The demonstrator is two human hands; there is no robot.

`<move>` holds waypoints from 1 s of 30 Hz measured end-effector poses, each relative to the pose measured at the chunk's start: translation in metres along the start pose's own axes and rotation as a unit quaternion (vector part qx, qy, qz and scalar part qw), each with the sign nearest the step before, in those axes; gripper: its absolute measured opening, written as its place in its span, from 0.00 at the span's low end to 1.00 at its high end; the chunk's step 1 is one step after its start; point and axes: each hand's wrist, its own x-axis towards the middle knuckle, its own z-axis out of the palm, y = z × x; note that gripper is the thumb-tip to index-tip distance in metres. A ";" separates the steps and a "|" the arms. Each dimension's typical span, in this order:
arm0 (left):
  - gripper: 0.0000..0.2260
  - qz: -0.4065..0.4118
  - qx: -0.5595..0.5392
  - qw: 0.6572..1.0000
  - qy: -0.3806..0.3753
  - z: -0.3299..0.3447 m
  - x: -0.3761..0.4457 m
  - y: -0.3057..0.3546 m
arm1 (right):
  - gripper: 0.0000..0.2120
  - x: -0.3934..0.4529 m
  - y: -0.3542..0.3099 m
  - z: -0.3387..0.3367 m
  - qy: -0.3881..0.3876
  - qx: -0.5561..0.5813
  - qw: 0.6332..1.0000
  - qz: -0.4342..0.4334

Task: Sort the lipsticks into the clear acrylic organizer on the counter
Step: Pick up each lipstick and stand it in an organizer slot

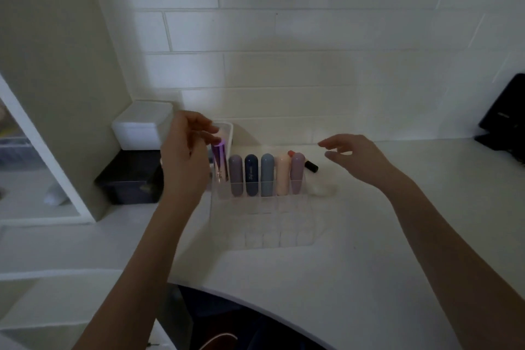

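White counter (pixel 369 236), clear organizer (pixel 264 224) holding six lipsticks; writing unreadable.
Left hand (pixel 184 150) pinches the organizer's leftmost metallic purple lipstick (pixel 220 162); right hand (pixel 358 156) hovers relaxed, empty.

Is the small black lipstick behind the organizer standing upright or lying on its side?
Lying on its side. The black lipstick rests flat on the counter, outside the organizer, behind its right end.

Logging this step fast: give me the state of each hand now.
Left hand: fingertips at the top of the shiny purple lipstick; a firm grip cannot be told.
Right hand: open, holding nothing.
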 end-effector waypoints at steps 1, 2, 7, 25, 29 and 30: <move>0.19 -0.018 -0.023 0.999 -0.024 0.001 0.005 -0.001 | 0.11 0.004 0.001 0.004 -0.010 0.004 1.000 0.003; 0.20 -0.036 -0.042 0.997 -0.044 0.003 0.010 -0.002 | 0.12 0.009 0.001 0.009 -0.020 0.007 1.000 -0.001; 0.17 -0.088 -0.110 0.982 -0.124 0.008 0.029 -0.009 | 0.13 0.029 -0.004 0.028 -0.042 0.016 0.999 -0.022; 0.14 0.084 0.145 0.985 -0.031 -0.005 0.007 -0.048 | 0.20 0.044 -0.019 0.051 -0.269 -0.104 0.938 -0.191; 0.07 0.109 0.200 0.972 -0.055 -0.007 0.008 -0.051 | 0.16 0.052 -0.020 0.063 -0.252 -0.091 0.951 -0.157; 0.06 0.126 0.208 0.968 -0.068 -0.008 0.010 -0.052 | 0.17 0.051 -0.021 0.063 -0.233 -0.077 0.957 -0.152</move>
